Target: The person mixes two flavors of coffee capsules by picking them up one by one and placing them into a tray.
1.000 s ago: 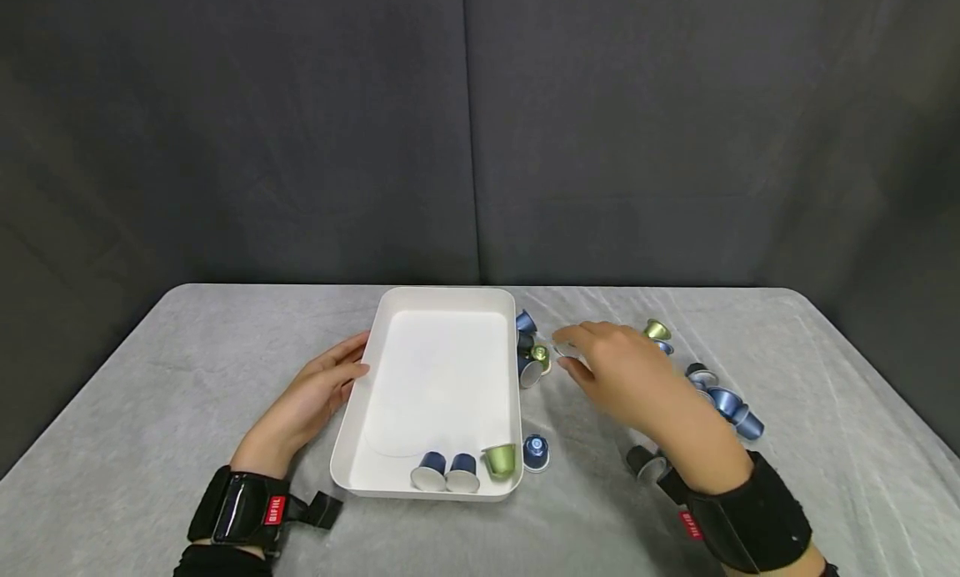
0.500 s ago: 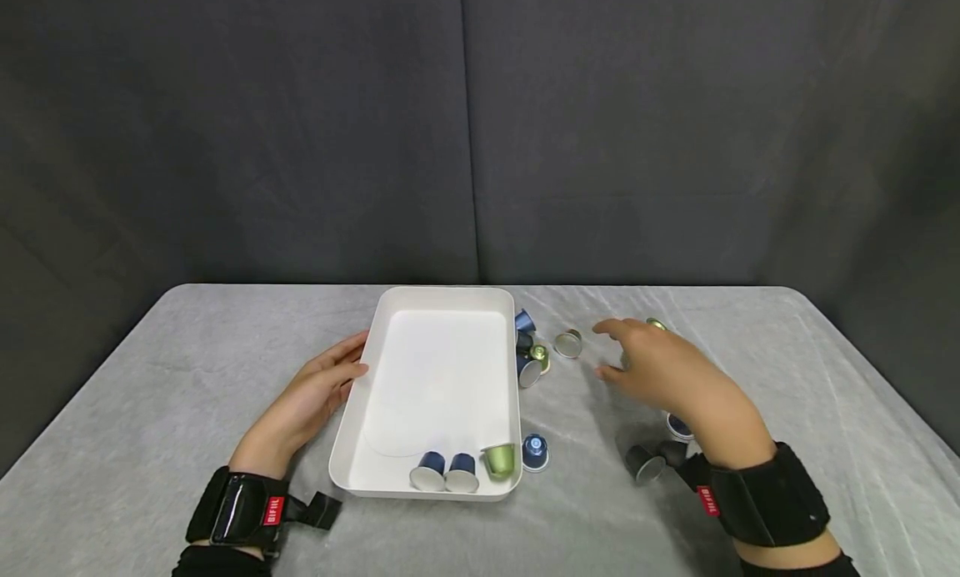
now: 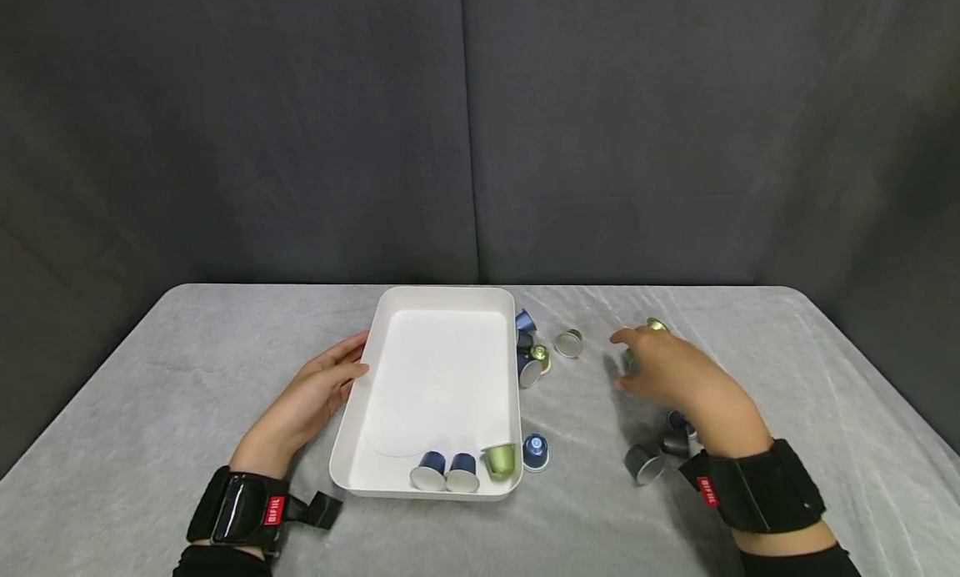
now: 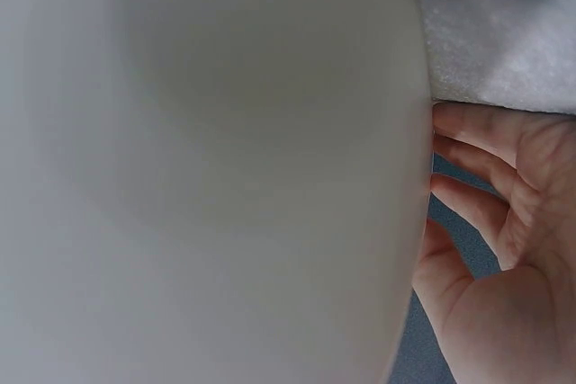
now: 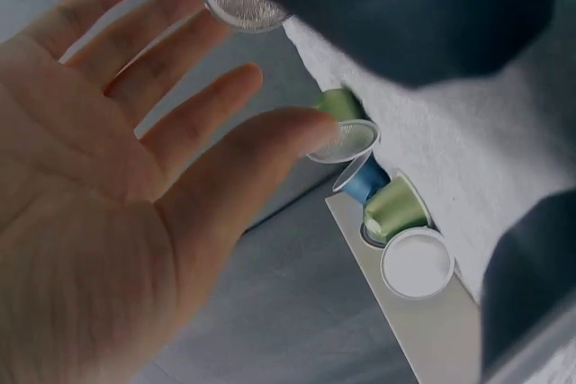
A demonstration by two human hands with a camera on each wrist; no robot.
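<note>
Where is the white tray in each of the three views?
Head: white tray at table centre, left hand against its left wall.
Left wrist: its wall fills the left part, fingertips touching it.
Right wrist: not clearly in it; only the open right hand and capsules.
Shared landmark: grey tablecloth.

A table (image 3: 187,410) covered with a grey cloth is carrying a white tray (image 3: 360,427). Loose coffee capsules (image 3: 568,343) are lying on the cloth to the right of the tray, some blue, some green.
</note>
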